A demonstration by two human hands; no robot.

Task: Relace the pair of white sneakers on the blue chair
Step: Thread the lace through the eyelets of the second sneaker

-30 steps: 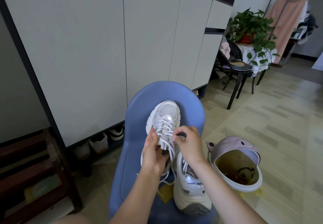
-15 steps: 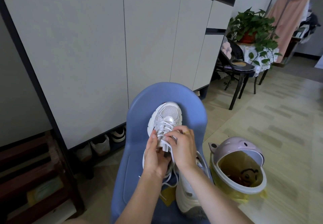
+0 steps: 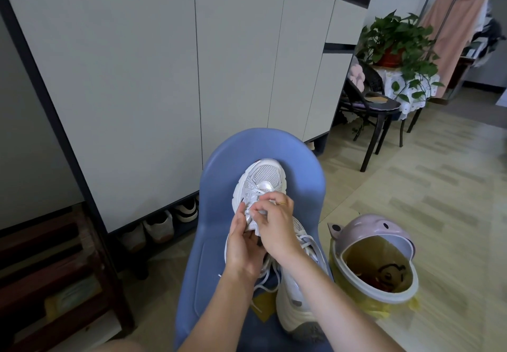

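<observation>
Both hands meet over the blue chair (image 3: 263, 156), working on one white sneaker (image 3: 262, 180) that stands with its toe up against the chair back, just beyond the fingertips. The left hand (image 3: 242, 247) comes up from below and grasps the sneaker's near end, the thumb lying along the lace row and the fingers curled under, out of sight. The right hand (image 3: 275, 224) crosses in from the right, touching the left hand, and its thumb and forefinger pinch a strand of white lace (image 3: 253, 193) at the eyelets on the sneaker's upper; a thin ring shows on one finger. Which eyelet the strand passes through is too small to tell.

The second sneaker (image 3: 295, 296) lies on the seat under the right wrist and forearm, sole end toward the camera, its loose laces spilling across the seat below the left wrist. A yellow patch on the seat shows between the two forearms.

To the right of the right forearm, on the floor beside the chair, stands a pink-lidded bin (image 3: 375, 258) with its lid tipped open and a yellowish liner inside. Left of the left hand, shoes (image 3: 159, 226) sit in the gap beneath a tall white cabinet (image 3: 137, 77). Far beyond the right hand are a dark chair (image 3: 370, 104) and a potted plant (image 3: 397, 41)
</observation>
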